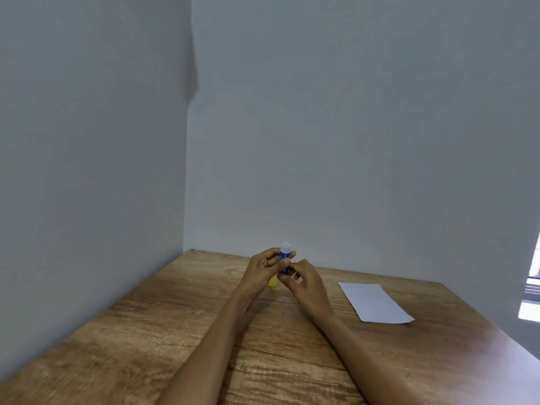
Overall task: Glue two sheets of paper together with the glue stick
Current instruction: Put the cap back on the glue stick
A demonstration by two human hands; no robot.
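Note:
A blue glue stick (284, 255) with a white tip stands upright between both my hands above the far middle of the wooden table (181, 331). My left hand (264, 268) grips its upper body. My right hand (304, 280) pinches its lower end with the fingertips. A yellow piece (272, 281), perhaps the cap, shows just below my left hand; I cannot tell whether it is held or lies on the table. White paper (375, 302) lies flat on the table to the right of my hands; how many sheets it holds cannot be told.
Grey walls enclose the table on the left and at the back. The table's right edge runs diagonally past the paper. A bright window strip (531, 290) shows at the far right.

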